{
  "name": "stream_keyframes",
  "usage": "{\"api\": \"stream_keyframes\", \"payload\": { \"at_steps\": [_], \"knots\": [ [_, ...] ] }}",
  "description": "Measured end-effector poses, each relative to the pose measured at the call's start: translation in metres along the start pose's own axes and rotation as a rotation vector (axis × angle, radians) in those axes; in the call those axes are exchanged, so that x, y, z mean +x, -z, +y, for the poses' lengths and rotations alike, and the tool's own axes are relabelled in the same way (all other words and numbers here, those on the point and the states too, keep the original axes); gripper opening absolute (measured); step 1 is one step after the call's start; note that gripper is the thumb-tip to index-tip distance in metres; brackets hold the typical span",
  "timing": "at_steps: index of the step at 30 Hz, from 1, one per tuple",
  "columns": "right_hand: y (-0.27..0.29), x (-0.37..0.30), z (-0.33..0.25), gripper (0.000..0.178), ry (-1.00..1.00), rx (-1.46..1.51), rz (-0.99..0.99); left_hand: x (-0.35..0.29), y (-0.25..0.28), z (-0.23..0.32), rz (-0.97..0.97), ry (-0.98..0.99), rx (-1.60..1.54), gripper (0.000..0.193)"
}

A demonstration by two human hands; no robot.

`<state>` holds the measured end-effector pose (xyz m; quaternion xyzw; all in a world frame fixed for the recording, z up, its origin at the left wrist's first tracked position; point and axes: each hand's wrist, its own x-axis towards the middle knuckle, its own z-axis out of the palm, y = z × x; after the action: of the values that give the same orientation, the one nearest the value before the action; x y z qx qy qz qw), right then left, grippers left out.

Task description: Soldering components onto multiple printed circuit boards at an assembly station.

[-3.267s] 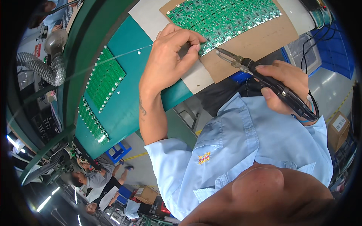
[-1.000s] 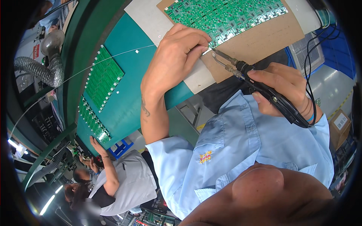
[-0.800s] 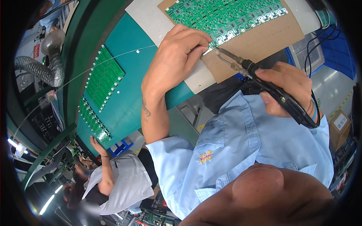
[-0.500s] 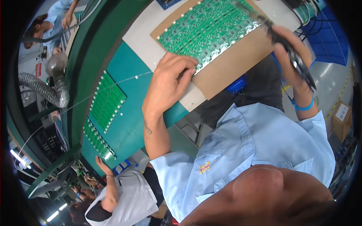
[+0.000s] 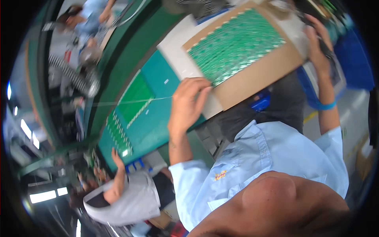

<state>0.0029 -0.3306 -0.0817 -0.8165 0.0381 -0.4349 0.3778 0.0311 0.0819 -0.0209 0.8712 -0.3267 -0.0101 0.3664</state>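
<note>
A sheet of green circuit boards [image 5: 239, 45] lies on brown cardboard [image 5: 262, 75] at the upper middle. At its near left corner is my left hand [image 5: 187, 104], its bent fingers and thumb closed on the board edge. Off to the right, past the cardboard's edge, my right hand [image 5: 320, 47] is raised and wrapped round a dark handled tool [image 5: 324, 49]. Motion blurs this tool, and its exact kind cannot be made out. A blue band [image 5: 327, 106] circles my right wrist.
On the teal bench mat [image 5: 156, 118] to the left lie two more green board panels [image 5: 136, 96] [image 5: 118, 132]. A co-worker's hand [image 5: 117, 158] is near the lower one. Blue bins [image 5: 353, 59] stand at right. A green rail [image 5: 126, 51] runs behind the bench.
The whole view has shifted, so the bench appears farther right and lower. My right hand with the tool has moved away from the boards to the right. My left hand stays at the board corner.
</note>
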Motion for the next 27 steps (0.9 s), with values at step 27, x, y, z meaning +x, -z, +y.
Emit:
{"api": "stream_keyframes", "payload": {
  "at_steps": [27],
  "knots": [
    [-0.033, -0.004, 0.031, 0.063, -1.217, 1.547, -0.030, -0.168, -0.005, 0.009, 0.182, 0.311, 0.326, 0.006]
  ]
}}
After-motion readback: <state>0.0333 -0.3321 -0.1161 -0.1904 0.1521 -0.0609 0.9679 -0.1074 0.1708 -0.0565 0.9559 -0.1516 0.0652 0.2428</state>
